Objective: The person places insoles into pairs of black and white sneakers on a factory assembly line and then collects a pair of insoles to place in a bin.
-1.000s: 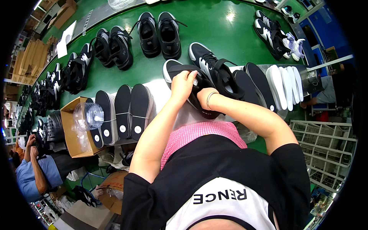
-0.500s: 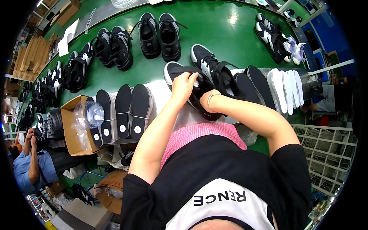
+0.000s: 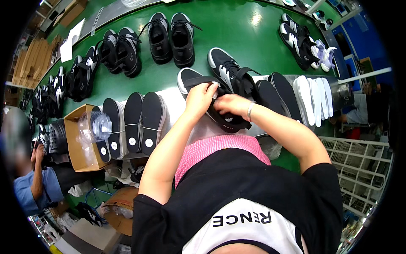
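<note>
A black sneaker [image 3: 229, 125] with a grey toe cap lies in front of me on the white-topped bench edge, heel toward me. My left hand [image 3: 199, 100] is closed, pinching the tongue and lace area of that sneaker. At the shoe's opening is my right hand [image 3: 233, 105], its fingers bent, partly hidden and smeared by motion. Just right of it sits a matching sneaker [image 3: 230, 67] with its laces loose. Stacks of black insoles [image 3: 153, 120] tied with bands stand to the left, and more black insoles [image 3: 284, 94] lie to the right.
An open cardboard box [image 3: 76, 144] with clear plastic pieces stands left. White insoles [image 3: 303, 101] lie far right, near a wire rack [image 3: 359, 169]. Several pairs of black sneakers [image 3: 182, 40] line the green belt [image 3: 237, 25]. A person in a blue shirt [image 3: 46, 184] works at far left.
My right hand has come partway out of the sneaker's opening and moved slightly left and up. The left hand keeps its grip on the tongue.
</note>
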Motion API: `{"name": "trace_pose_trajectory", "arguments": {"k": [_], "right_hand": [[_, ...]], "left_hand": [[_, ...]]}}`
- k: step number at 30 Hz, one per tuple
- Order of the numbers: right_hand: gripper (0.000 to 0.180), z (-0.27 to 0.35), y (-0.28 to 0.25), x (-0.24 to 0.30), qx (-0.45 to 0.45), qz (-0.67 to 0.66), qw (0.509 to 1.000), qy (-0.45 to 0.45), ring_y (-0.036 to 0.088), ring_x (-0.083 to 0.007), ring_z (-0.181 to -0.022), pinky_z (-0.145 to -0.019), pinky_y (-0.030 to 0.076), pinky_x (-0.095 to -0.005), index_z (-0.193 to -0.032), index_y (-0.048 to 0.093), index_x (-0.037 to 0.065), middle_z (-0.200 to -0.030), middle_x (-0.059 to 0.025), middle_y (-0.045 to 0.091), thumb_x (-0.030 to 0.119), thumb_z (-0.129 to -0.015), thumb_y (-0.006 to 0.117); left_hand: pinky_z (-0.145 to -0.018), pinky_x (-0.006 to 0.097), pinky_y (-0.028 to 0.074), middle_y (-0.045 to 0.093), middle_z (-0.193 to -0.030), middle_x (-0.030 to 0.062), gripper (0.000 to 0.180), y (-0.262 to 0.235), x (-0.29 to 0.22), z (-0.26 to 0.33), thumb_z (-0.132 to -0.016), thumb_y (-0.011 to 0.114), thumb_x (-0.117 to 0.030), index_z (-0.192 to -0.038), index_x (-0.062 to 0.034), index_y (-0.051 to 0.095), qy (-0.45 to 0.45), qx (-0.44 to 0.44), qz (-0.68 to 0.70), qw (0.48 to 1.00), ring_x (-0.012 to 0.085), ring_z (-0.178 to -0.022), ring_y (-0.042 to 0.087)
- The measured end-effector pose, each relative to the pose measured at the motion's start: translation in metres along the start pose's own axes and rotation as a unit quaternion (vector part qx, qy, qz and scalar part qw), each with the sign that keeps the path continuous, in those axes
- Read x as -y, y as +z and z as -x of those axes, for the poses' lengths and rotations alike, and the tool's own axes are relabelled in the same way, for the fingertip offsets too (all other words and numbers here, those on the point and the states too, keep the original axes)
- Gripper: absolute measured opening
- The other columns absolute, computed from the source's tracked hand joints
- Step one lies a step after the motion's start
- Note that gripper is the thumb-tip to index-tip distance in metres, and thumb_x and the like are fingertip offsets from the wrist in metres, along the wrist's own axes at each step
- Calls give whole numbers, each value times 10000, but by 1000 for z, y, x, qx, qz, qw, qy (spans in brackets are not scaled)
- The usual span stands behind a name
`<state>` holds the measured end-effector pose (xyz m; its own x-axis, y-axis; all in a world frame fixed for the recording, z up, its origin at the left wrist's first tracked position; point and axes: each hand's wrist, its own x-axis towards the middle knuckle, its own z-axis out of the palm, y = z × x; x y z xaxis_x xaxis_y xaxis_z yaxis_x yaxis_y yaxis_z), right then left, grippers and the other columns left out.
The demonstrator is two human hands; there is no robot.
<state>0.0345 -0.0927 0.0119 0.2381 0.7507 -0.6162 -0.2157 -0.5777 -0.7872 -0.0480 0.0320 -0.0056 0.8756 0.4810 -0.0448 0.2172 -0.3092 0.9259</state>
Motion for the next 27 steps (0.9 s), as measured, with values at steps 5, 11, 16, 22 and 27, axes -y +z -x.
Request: {"name": "trace_pose_trajectory", "arguments": {"k": [5,11,16,22,27], "right_hand": [[283,-2,13,-13,-177,-148,973,4,551,-150,-669,-658,437,-252,-790,594,1,-715,-77,588,283,-815,599],[148,0,-1,-11,-50,-314,945,-81,548,-135,-615,-660,451,-249,-755,578,34,-630,-36,556,171,-806,600],[175,27,5,-7,-100,-103,979,-147,532,-117,-660,-660,424,-244,-739,559,27,-679,-25,549,175,-832,552],[138,75,18,12,-119,108,957,-240,541,-103,-660,-599,428,-230,-809,599,-10,-730,-48,582,112,-830,540],[144,84,-19,-11,-333,420,785,-311,536,-283,-836,-754,421,-363,-821,586,43,-914,-107,577,130,-720,642]], "left_hand": [[-634,367,446,621,-752,138,316,2,-12,4,-849,476,-333,-847,-52,620,-19,4,-46,999,316,-726,596],[-614,384,439,614,-720,152,309,-6,6,-10,-844,492,-318,-812,-38,621,22,-44,-60,997,336,-708,588],[-684,362,439,613,-781,136,191,-46,-19,11,-779,586,-194,-840,-16,619,93,-75,-231,966,281,-751,579],[-650,252,464,593,-775,79,171,-29,-52,67,-831,561,-105,-953,13,579,32,133,218,966,123,-714,571],[-662,294,469,611,-813,92,173,-111,-40,75,-881,473,-122,-926,6,581,90,-198,-159,963,173,-716,582]]}}
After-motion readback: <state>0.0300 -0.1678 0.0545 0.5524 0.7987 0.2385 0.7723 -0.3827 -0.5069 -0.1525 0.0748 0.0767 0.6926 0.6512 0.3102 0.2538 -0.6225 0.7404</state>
